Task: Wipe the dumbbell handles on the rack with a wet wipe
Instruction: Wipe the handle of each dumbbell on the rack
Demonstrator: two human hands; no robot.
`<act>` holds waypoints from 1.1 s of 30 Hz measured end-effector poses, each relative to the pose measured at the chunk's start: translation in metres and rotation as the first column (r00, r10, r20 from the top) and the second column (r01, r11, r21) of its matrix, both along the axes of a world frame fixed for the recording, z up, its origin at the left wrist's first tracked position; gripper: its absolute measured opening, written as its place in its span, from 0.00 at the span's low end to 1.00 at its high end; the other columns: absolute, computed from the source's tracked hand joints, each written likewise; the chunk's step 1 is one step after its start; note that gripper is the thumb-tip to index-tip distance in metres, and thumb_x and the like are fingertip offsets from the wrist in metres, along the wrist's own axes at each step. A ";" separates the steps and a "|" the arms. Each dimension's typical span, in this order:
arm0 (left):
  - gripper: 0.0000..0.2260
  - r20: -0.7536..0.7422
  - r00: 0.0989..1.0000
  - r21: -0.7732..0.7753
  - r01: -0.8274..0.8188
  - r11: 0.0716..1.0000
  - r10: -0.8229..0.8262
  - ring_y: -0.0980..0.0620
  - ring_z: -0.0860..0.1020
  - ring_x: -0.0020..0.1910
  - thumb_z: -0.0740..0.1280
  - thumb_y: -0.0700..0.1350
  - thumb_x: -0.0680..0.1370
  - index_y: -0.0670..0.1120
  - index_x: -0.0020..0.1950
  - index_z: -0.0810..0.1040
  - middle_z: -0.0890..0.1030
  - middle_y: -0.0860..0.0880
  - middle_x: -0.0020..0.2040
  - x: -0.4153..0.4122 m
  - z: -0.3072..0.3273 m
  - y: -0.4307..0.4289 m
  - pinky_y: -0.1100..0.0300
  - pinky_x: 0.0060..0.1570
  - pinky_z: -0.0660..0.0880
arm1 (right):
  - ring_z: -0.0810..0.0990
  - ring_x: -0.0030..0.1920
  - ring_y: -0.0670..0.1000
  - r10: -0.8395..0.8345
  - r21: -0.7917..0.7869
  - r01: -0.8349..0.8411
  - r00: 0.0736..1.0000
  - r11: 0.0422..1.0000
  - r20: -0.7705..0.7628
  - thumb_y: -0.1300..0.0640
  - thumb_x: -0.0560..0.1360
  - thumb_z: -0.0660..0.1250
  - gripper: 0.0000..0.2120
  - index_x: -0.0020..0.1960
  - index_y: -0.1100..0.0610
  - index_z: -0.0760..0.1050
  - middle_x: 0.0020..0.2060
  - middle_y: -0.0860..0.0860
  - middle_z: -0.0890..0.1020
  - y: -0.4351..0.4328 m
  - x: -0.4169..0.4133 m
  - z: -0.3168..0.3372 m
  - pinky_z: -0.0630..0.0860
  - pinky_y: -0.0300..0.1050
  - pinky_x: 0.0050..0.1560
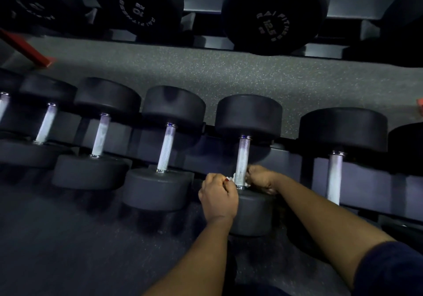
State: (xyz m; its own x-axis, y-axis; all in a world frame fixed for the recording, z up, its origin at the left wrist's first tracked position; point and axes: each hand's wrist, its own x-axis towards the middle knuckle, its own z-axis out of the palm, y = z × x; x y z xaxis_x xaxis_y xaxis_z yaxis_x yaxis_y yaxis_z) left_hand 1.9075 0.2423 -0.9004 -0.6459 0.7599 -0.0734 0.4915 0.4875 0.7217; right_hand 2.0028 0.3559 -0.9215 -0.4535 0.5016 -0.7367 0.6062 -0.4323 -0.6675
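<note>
Below centre frame, my curled left hand (pixel 218 196) and right hand (pixel 261 178) are pinching the wet wipe (pixel 230 178) round the dumbbell handle (pixel 243 158); pulling it taut and sliding upward should clean best.

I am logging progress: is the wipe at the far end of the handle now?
No, the left hand and the right hand hold the wipe around the near end of the handle.

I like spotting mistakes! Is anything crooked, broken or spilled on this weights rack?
Nothing stands out. The dumbbells lie side by side, none fallen or askew. The left hand and right hand hold a wet wipe round one handle.
</note>
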 end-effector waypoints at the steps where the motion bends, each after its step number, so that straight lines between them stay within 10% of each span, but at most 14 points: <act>1: 0.20 0.005 1.000 -0.011 0.001 1.000 -0.001 0.46 0.76 0.43 0.50 0.55 0.70 0.44 0.38 0.76 0.77 0.49 0.44 0.000 0.000 0.000 0.48 0.48 0.73 | 0.78 0.40 0.49 0.021 0.019 -0.021 1.000 1.000 0.005 0.72 0.74 0.62 0.10 0.44 0.59 0.77 0.38 0.53 0.81 0.001 -0.001 0.000 0.77 0.42 0.43; 9: 0.19 0.008 1.000 -0.044 0.014 0.999 -0.013 0.46 0.75 0.45 0.51 0.53 0.70 0.44 0.39 0.77 0.79 0.48 0.42 -0.001 0.004 0.002 0.49 0.49 0.71 | 0.78 0.49 0.52 0.044 0.095 -0.041 0.998 0.995 -0.034 0.65 0.74 0.68 0.09 0.54 0.63 0.77 0.46 0.56 0.81 -0.002 -0.003 -0.001 0.76 0.52 0.58; 13: 0.21 0.000 0.999 -0.085 0.035 0.996 -0.035 0.46 0.74 0.47 0.50 0.55 0.70 0.44 0.40 0.78 0.81 0.48 0.41 0.000 0.006 0.002 0.49 0.53 0.70 | 0.82 0.47 0.51 0.214 0.258 -0.269 0.951 0.928 0.224 0.45 0.63 0.72 0.16 0.46 0.54 0.78 0.45 0.50 0.84 0.001 -0.004 0.005 0.79 0.49 0.50; 19: 0.18 0.034 0.999 -0.092 0.019 0.996 -0.016 0.47 0.74 0.47 0.52 0.53 0.70 0.44 0.37 0.77 0.80 0.49 0.39 0.000 0.004 0.001 0.47 0.54 0.71 | 0.79 0.49 0.51 0.221 0.322 -0.395 0.859 0.861 0.462 0.54 0.67 0.73 0.20 0.57 0.54 0.74 0.51 0.50 0.80 0.000 0.007 0.027 0.71 0.40 0.42; 24: 0.22 0.012 1.000 -0.055 0.014 0.998 -0.013 0.44 0.75 0.45 0.49 0.56 0.68 0.44 0.36 0.77 0.80 0.47 0.37 0.000 0.002 0.001 0.48 0.52 0.72 | 0.77 0.35 0.45 -0.185 0.381 0.090 0.958 0.920 0.220 0.61 0.66 0.74 0.14 0.49 0.52 0.76 0.40 0.48 0.80 0.004 0.009 0.033 0.75 0.39 0.36; 28: 0.21 0.037 0.999 -0.063 0.006 0.998 -0.003 0.46 0.74 0.44 0.50 0.55 0.69 0.44 0.36 0.77 0.80 0.48 0.37 0.000 0.003 0.002 0.47 0.51 0.72 | 0.77 0.41 0.48 -0.595 0.714 0.464 0.799 0.525 -0.082 0.53 0.72 0.71 0.09 0.47 0.57 0.77 0.41 0.48 0.80 0.007 -0.017 0.038 0.67 0.37 0.41; 33: 0.16 0.060 0.998 -0.094 0.002 0.996 0.004 0.44 0.75 0.45 0.55 0.51 0.71 0.43 0.37 0.78 0.81 0.47 0.38 0.001 0.002 0.002 0.47 0.52 0.71 | 0.78 0.44 0.56 -0.695 0.711 0.616 0.673 0.338 -0.253 0.61 0.72 0.72 0.06 0.45 0.63 0.78 0.47 0.60 0.78 0.005 -0.050 0.020 0.63 0.32 0.42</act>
State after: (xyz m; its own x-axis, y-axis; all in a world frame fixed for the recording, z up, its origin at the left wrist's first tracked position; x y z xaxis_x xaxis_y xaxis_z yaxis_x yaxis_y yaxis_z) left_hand 1.9088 0.2440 -0.8987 -0.6389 0.7473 -0.1829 0.4485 0.5549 0.7007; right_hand 1.9532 0.3610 -0.9014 0.3052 0.9522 -0.0115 0.4147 -0.1437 -0.8986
